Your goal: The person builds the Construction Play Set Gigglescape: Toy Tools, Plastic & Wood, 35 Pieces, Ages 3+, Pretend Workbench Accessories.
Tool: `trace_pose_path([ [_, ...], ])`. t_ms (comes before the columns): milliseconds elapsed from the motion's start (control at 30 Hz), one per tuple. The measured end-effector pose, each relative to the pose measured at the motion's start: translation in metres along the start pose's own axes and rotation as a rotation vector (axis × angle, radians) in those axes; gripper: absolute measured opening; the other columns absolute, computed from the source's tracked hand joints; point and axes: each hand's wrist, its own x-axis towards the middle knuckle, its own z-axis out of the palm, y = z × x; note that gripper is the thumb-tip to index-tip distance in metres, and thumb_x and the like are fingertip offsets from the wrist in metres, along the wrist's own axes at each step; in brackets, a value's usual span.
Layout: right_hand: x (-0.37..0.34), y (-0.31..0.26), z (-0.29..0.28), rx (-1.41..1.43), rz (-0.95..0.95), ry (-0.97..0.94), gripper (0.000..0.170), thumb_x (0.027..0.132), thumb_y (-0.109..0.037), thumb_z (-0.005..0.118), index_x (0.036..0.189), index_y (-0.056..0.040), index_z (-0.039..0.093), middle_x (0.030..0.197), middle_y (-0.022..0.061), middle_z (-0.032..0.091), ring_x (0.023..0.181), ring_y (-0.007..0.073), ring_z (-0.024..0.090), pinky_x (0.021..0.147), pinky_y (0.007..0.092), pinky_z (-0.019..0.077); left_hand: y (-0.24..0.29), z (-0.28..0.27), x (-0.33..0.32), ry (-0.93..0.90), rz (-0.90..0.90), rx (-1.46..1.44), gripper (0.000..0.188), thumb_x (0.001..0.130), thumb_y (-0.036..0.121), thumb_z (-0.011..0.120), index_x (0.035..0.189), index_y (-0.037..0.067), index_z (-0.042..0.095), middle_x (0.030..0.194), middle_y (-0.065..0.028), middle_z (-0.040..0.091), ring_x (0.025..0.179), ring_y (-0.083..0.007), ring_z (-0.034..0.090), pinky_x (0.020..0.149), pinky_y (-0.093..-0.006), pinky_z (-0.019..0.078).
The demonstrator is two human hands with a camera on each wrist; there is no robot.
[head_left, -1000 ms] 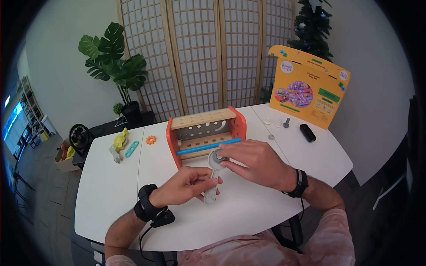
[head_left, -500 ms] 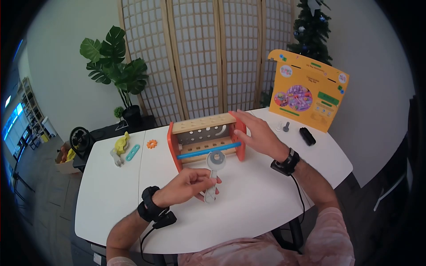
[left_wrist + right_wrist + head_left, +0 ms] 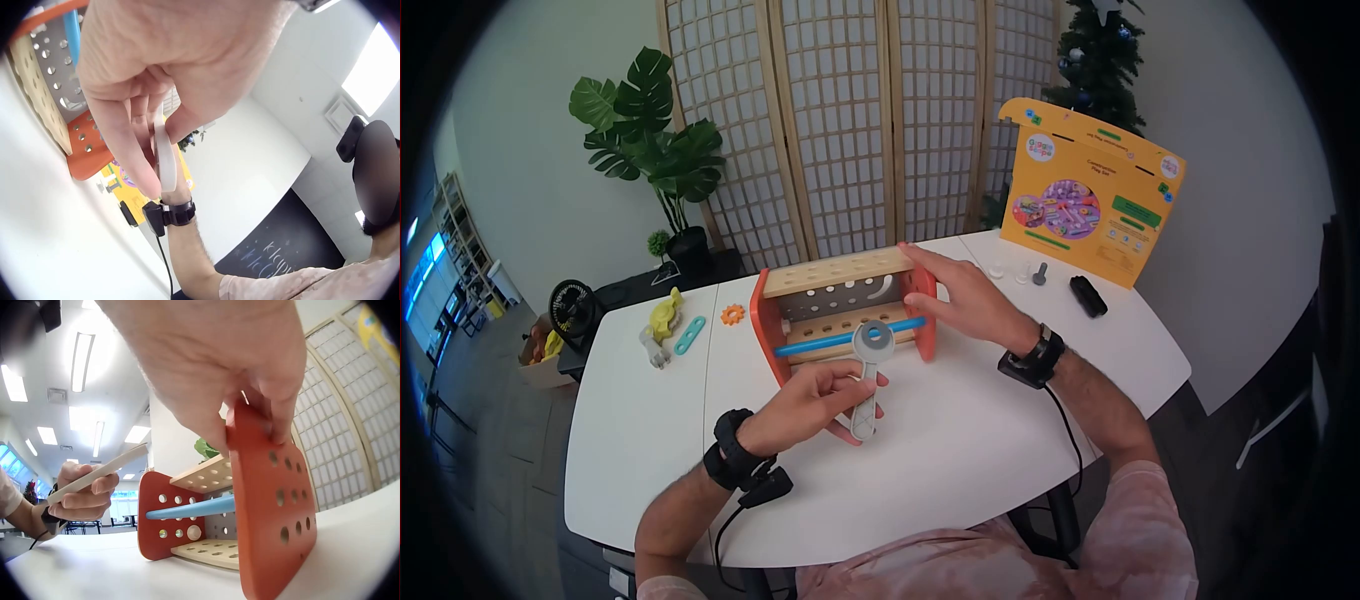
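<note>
My left hand [image 3: 800,402] pinches a grey toy wrench [image 3: 864,408] by its handle, thumb on one side and fingers behind. A darker grey round piece with a hole sits in the wrench's broad head, which overlaps the toolbox front in the head view. With thumb and fingers, my right hand [image 3: 219,369] grips the top of the right red side panel [image 3: 269,500] of a toy toolbox [image 3: 837,275]. This toolbox has pale wooden shelves with holes, a grey perforated back and a blue bar [image 3: 800,345] across the front.
Left of the toolbox lie an orange gear [image 3: 733,315], a teal strip [image 3: 690,335] and a yellow piece [image 3: 665,315]. To the right are a grey bolt [image 3: 1040,272] and a black object [image 3: 1088,297]. A yellow box [image 3: 1090,190] stands behind them.
My right hand has left the round piece at the wrench head and taken hold of the toolbox's right side. The toolbox has slid slightly left. My left hand keeps holding the wrench.
</note>
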Motion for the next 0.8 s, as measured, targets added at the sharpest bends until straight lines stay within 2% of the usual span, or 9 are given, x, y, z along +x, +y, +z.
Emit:
trace_pose_path([
  [133, 0.003, 0.014, -0.011, 0.067, 0.091, 0.066, 0.058, 0.103, -0.028, 0.073, 0.15, 0.0028, 0.058, 0.15, 0.024, 0.064, 0.129, 0.0424, 0.067, 0.11, 0.0453, 0.0546, 0.002, -0.002, -0.001, 0.006, 0.001, -0.01, 0.04, 0.117, 0.032, 0.056, 0.142, 0.003, 0.064, 0.11, -0.0066, 0.078, 0.095, -0.0124, 0.077, 0.076, -0.0304, 0.0675],
  [200, 0.005, 0.028, -0.033, 0.082, 0.232, 0.112, 0.049, 0.105, -0.024, 0.07, 0.147, 0.0012, 0.061, 0.142, 0.0236, 0.068, 0.129, 0.0422, 0.066, 0.11, 0.0453, 0.0536, 0.002, -0.003, -0.003, 0.019, 0.002, -0.006, 0.04, 0.117, 0.031, 0.056, 0.143, 0.003, 0.064, 0.11, -0.0064, 0.078, 0.095, -0.0123, 0.077, 0.077, -0.0303, 0.0676],
  [333, -0.011, 0.104, -0.072, -0.511, 0.14, 0.342, 0.036, 0.104, -0.008, 0.063, 0.138, 0.0011, 0.065, 0.132, 0.0229, 0.071, 0.125, 0.0425, 0.067, 0.107, 0.049, 0.0532, 0.0, -0.006, -0.003, 0.037, 0.016, -0.002, 0.04, 0.117, 0.03, 0.055, 0.143, 0.002, 0.064, 0.112, -0.0059, 0.078, 0.095, -0.0121, 0.077, 0.078, -0.0303, 0.0678],
  [367, -0.02, 0.13, -0.082, -0.515, 0.138, 0.339, 0.036, 0.104, -0.008, 0.063, 0.138, 0.0011, 0.065, 0.132, 0.0229, 0.071, 0.125, 0.0425, 0.067, 0.107, 0.049, 0.0532, -0.001, -0.006, -0.002, 0.037, 0.019, -0.005, 0.04, 0.117, 0.03, 0.055, 0.143, 0.002, 0.064, 0.112, -0.0059, 0.078, 0.095, -0.0121, 0.077, 0.078, -0.0303, 0.0678],
  [467, -0.049, 0.201, -0.101, -0.605, 0.27, 0.341, 0.046, 0.098, -0.006, 0.071, 0.143, -0.0008, 0.063, 0.138, 0.0201, 0.07, 0.127, 0.0386, 0.068, 0.107, 0.0458, 0.0542, -0.002, -0.006, -0.001, 0.036, 0.017, -0.01, 0.041, 0.117, 0.031, 0.055, 0.143, 0.001, 0.064, 0.112, -0.0062, 0.077, 0.096, -0.012, 0.076, 0.078, -0.0305, 0.0679],
  [533, -0.073, 0.23, -0.1, -0.628, 0.44, 0.373, 0.047, 0.088, -0.008, 0.079, 0.133, 0.0004, 0.069, 0.127, 0.0223, 0.074, 0.119, 0.04, 0.071, 0.105, 0.0455, 0.0557, -0.004, -0.006, 0.001, 0.028, 0.012, -0.006, 0.042, 0.117, 0.032, 0.055, 0.143, 0.001, 0.063, 0.112, -0.0063, 0.077, 0.095, -0.0122, 0.076, 0.078, -0.0307, 0.0678],
  [567, -0.079, 0.237, -0.103, -0.628, 0.438, 0.371, 0.047, 0.088, -0.008, 0.079, 0.133, 0.0004, 0.069, 0.127, 0.0223, 0.074, 0.119, 0.04, 0.071, 0.105, 0.0455, 0.0557, -0.004, -0.006, 0.002, 0.03, 0.011, -0.008, 0.042, 0.117, 0.032, 0.055, 0.143, 0.001, 0.063, 0.112, -0.0063, 0.077, 0.095, -0.0122, 0.076, 0.078, -0.0307, 0.0678],
  [633, -0.089, 0.251, -0.106, -0.481, 0.721, 0.255, 0.062, 0.075, -0.017, 0.091, 0.131, 0.0002, 0.072, 0.113, 0.0195, 0.079, 0.106, 0.0384, 0.075, 0.098, 0.0428, 0.0594, -0.005, -0.006, 0.003, 0.021, 0.024, -0.018, 0.042, 0.117, 0.032, 0.055, 0.144, 0.001, 0.063, 0.112, -0.0064, 0.077, 0.095, -0.0124, 0.076, 0.077, -0.0306, 0.0677],
  [800, -0.097, 0.273, -0.097, -0.455, 0.852, 0.234, 0.055, 0.068, -0.023, 0.096, 0.116, -0.0007, 0.08, 0.095, 0.0163, 0.081, 0.09, 0.0348, 0.078, 0.087, 0.0417, 0.0613, 0.0, -0.004, 0.003, 0.014, 0.011, -0.042, 0.041, 0.117, 0.032, 0.055, 0.144, 0.001, 0.063, 0.112, -0.0068, 0.077, 0.094, -0.0124, 0.076, 0.076, -0.0304, 0.0676],
])
